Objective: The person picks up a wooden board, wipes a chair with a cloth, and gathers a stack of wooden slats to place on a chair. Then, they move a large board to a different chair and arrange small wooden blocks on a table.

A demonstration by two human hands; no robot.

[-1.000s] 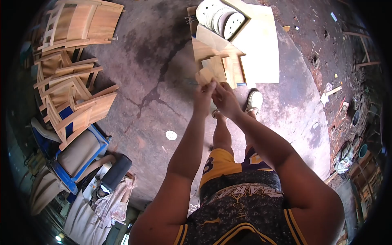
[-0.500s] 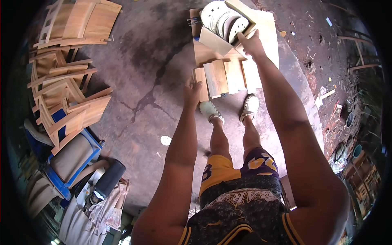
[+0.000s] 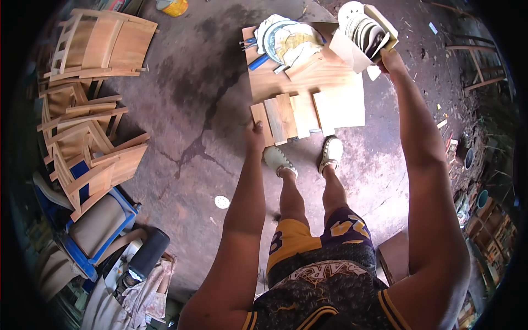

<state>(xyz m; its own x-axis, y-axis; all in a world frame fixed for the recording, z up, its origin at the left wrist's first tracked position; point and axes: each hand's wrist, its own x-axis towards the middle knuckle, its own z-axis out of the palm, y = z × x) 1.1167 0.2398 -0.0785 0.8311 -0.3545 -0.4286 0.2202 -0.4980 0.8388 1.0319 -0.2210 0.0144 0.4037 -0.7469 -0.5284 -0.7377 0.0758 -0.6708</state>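
Observation:
My right hand (image 3: 391, 61) is closed on the near edge of an open cardboard box (image 3: 344, 49). Round sanding discs (image 3: 367, 32) with holes stand packed in that box, beyond the right edge of a plywood board (image 3: 324, 82). My left hand (image 3: 256, 135) grips the leftmost short wooden piece (image 3: 262, 123), its thumb on top. Beside it, several more wooden pieces (image 3: 286, 114) lie in a row along the board's near edge. Farther back on the board rests a round bundle of whitish cloth (image 3: 297, 45) with a blue-handled tool (image 3: 258, 62) next to it.
Wooden chair-like frames (image 3: 104, 44) are stacked at the left, above a blue-framed seat (image 3: 99, 220). One loose sanding disc (image 3: 221, 202) lies on the concrete floor. A yellow bucket (image 3: 173, 6) stands at the far edge. Debris litters the right side.
The box of sanding discs has moved right in my right hand, off the middle of the board, uncovering the cloth bundle and blue-handled tool. My left hand stays on the wooden piece.

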